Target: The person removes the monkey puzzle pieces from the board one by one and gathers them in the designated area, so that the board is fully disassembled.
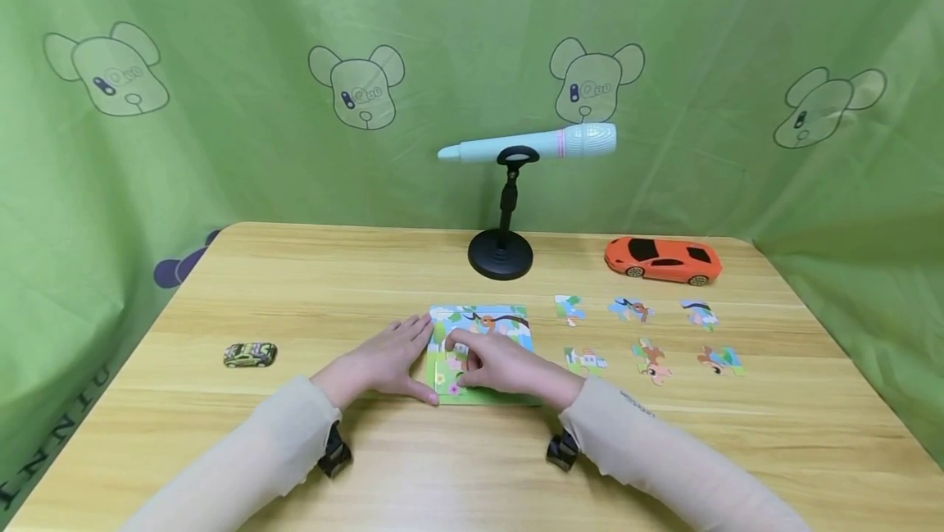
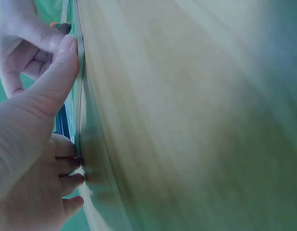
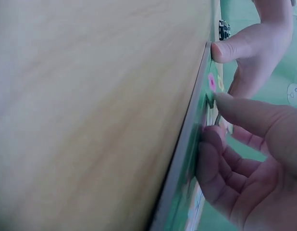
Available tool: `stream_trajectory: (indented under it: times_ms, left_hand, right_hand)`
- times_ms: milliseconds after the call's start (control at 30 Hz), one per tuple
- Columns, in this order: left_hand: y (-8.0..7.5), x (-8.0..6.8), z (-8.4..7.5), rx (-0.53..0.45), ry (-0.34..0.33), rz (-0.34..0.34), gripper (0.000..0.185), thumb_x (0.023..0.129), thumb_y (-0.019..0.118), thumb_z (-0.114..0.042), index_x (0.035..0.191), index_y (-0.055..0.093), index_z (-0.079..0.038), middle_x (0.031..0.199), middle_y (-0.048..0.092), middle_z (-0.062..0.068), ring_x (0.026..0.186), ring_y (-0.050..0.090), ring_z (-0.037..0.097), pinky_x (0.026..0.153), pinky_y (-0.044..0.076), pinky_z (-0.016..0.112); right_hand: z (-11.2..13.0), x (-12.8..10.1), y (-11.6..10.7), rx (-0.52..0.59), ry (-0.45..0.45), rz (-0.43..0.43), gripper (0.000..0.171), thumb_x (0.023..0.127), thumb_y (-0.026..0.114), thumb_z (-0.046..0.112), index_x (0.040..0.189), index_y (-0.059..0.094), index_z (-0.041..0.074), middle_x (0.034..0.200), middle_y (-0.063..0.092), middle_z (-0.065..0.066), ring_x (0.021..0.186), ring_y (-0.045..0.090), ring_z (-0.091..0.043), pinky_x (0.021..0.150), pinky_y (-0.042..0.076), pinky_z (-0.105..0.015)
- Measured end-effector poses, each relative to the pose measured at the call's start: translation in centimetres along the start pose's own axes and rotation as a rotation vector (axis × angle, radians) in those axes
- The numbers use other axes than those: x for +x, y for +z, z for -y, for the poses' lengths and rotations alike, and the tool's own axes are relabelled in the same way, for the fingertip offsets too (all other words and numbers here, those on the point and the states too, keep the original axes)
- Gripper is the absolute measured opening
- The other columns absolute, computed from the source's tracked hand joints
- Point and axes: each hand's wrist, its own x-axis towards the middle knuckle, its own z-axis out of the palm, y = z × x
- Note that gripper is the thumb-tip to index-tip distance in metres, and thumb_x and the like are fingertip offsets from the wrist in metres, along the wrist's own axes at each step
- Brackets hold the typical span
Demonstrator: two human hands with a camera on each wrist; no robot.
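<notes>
Puzzle board (image 1: pixel 483 327): flat, square, green-edged, lying near the middle of the wooden table (image 1: pixel 295 286), its upper part filled with a picture of sky and branch.

Left hand (image 1: pixel 391 360): lies flat at the board's left edge, fingers straight and together along that edge, thumb stretched out to the near left corner (the left wrist view shows the thumb tip pressed against the board's rim).

Right hand (image 1: pixel 494 364): rests on the lower middle of the board, fingers bent downward, fingertips pressing on the board's face; whether a piece lies under them cannot be told. In the right wrist view the thumb (image 3: pixel 254 115) touches the board's surface near a pink flower print.

Loose puzzle pieces (image 1: pixel 649 335): six, laid in two rows of three to the right of the board, apart from one another.

Orange toy car (image 1: pixel 662 260): beyond the pieces, at the far right of the table.

Microphone stand (image 1: pixel 501 249): black, round base, just behind the board, carrying a pale blue toy microphone (image 1: pixel 531 143) held level.

Small green toy car (image 1: pixel 251 354): well to the left of the hands.

Backdrop: green cloth (image 1: pixel 221 147) printed with bear heads.
</notes>
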Motion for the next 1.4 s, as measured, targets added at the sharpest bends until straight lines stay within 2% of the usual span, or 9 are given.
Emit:
stream_trajectory:
  times_ms: [133,233,400,533,800,1133,1400]
  left_hand:
    - [-0.1,0.0,-0.1,0.006,-0.001,0.002,0.111,0.071,0.060,-0.067,0.144,0.017,0.005,0.150,0.012,0.019,0.136,0.012,0.033,0.109,0.011,0.044]
    - [-0.1,0.0,-0.1,0.004,-0.003,0.008,0.111,0.071,0.060,-0.066,0.144,0.016,0.005,0.150,0.011,0.019,0.136,0.012,0.033,0.110,0.010,0.043]
    - [-0.1,0.2,-0.1,0.005,-0.006,0.011,0.111,0.071,0.061,-0.066,0.144,0.017,0.005,0.150,0.011,0.020,0.136,0.012,0.034,0.110,0.010,0.043]
    - [-0.1,0.3,-0.1,0.019,-0.005,0.009,0.112,0.070,0.060,-0.068,0.144,0.017,0.004,0.150,0.011,0.019,0.136,0.012,0.033,0.110,0.011,0.043]
    - [-0.1,0.3,-0.2,0.011,-0.006,0.010,0.112,0.070,0.061,-0.067,0.144,0.017,0.004,0.150,0.010,0.019,0.136,0.011,0.032,0.110,0.010,0.042]
    - [-0.1,0.3,-0.3,-0.002,-0.018,0.020,0.112,0.070,0.061,-0.067,0.144,0.016,0.003,0.150,0.009,0.018,0.137,0.010,0.032,0.110,0.010,0.042]
    - [-0.1,0.4,-0.2,-0.005,-0.020,0.021,0.112,0.070,0.060,-0.067,0.145,0.016,0.003,0.151,0.009,0.018,0.137,0.010,0.031,0.110,0.010,0.042]
  right_hand:
    - [-0.5,0.0,-0.1,0.093,-0.019,-0.027,0.022,0.089,0.059,0.006,0.111,0.054,0.008,0.061,0.055,0.000,0.053,0.053,-0.011,0.053,0.043,-0.024]
    - [-0.8,0.0,-0.2,0.160,0.001,-0.031,0.021,0.090,0.058,0.005,0.111,0.054,0.008,0.064,0.058,-0.001,0.056,0.056,-0.015,0.053,0.045,-0.025]
    - [-1.1,-0.3,-0.6,0.242,0.016,-0.028,0.020,0.091,0.057,0.007,0.111,0.054,0.010,0.069,0.061,-0.001,0.057,0.056,-0.016,0.052,0.047,-0.026]
    - [-1.3,-1.2,-1.4,0.346,0.029,0.002,0.018,0.092,0.056,0.007,0.110,0.052,0.007,0.068,0.061,-0.007,0.054,0.053,-0.018,0.050,0.048,-0.029]
    - [-3.3,-5.6,-3.5,0.434,0.106,0.060,0.021,0.089,0.059,0.004,0.109,0.054,0.005,0.066,0.059,-0.013,0.056,0.052,-0.020,0.052,0.048,-0.029]
    - [-7.3,-12.2,-5.4,0.489,0.085,0.158,0.022,0.089,0.058,0.004,0.110,0.054,-0.001,0.067,0.062,-0.016,0.055,0.055,-0.014,0.051,0.050,-0.028]
    - [-9.4,-15.0,-5.5,0.526,0.072,0.232,0.020,0.089,0.058,0.006,0.109,0.056,0.001,0.063,0.061,-0.013,0.052,0.051,-0.007,0.047,0.048,-0.024]
